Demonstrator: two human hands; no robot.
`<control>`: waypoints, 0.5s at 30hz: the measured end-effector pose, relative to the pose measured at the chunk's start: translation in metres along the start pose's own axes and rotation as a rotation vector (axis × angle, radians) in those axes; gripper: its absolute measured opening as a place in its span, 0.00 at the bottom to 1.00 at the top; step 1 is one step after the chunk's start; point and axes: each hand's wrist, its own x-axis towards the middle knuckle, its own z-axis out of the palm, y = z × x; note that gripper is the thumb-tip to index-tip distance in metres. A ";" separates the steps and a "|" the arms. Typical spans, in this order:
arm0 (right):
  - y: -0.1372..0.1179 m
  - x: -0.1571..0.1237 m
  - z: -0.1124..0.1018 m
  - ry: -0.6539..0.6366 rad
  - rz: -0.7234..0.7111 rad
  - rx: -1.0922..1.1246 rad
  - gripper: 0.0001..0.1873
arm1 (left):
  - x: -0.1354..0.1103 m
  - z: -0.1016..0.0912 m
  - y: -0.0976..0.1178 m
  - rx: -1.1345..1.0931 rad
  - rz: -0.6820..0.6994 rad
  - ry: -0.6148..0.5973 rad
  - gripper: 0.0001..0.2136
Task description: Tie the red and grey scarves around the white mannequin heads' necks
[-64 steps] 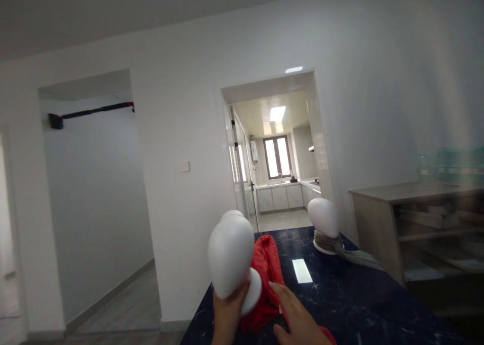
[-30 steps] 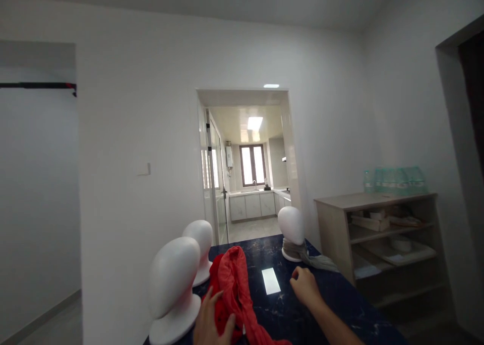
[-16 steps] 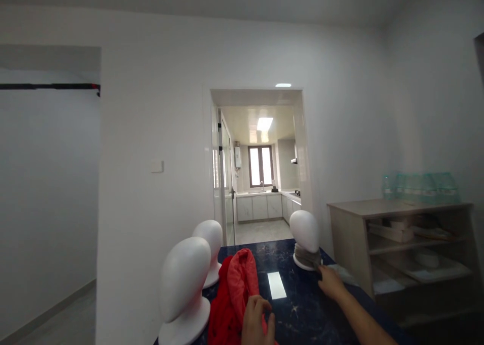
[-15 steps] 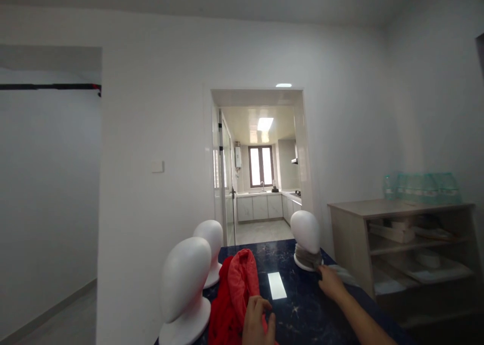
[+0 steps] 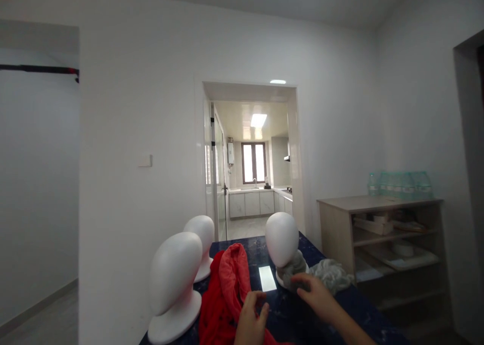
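Note:
A grey scarf [image 5: 297, 267] is wrapped around the neck of a white mannequin head [image 5: 282, 239] on the table. Its loose grey end [image 5: 330, 274] lies bunched to the right. My right hand [image 5: 313, 292] is at the front of the wrapped part, thumb and fingers apart; whether the fingertips touch the cloth is hard to tell. My left hand [image 5: 252, 317] hovers beside a red scarf [image 5: 223, 294], its fingers loosely bent, thumb apart, nothing in them. The red scarf lies heaped, a lighter red fold on top.
Two bare white mannequin heads, a near one [image 5: 176, 274] and a farther one [image 5: 202, 244], stand on the left of the dark blue marbled table [image 5: 253, 244]. A wooden shelf unit [image 5: 336, 224] with bottles [image 5: 404, 184] on top is at right. A doorway opens onto a kitchen.
My right hand has let go of the grey scarf's end, which now lies bunched on the table, and has moved to the neck's front. The view has shifted right.

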 end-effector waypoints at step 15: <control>-0.021 -0.080 -0.009 -0.126 0.061 0.449 0.26 | -0.011 0.012 0.004 -0.199 0.195 -0.408 0.26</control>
